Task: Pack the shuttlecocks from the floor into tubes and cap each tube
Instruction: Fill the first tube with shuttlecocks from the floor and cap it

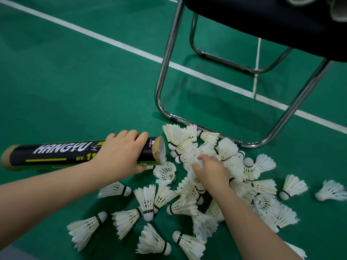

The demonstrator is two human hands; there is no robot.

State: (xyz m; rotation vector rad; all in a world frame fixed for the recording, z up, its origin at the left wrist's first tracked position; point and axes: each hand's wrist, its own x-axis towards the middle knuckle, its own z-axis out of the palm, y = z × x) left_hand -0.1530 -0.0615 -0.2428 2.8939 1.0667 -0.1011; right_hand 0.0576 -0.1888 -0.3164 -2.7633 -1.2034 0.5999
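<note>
A black cardboard tube [56, 152] with white HANGYU lettering lies sideways just above the green floor, its open mouth [159, 150] facing right toward the pile. My left hand [122, 154] grips the tube near that mouth. Several white feather shuttlecocks [225, 177] lie heaped and scattered on the floor at lower right. My right hand [210, 169] reaches into the top of the heap, its fingers curled around the feathers of one shuttlecock [191, 156]. No cap is visible on the tube's near end.
A chair with chrome tube legs [165, 76] and a dark seat [281, 21] stands right behind the pile. Tube ends [338, 10] rest on the seat at top right. White court lines [112, 42] cross the green floor.
</note>
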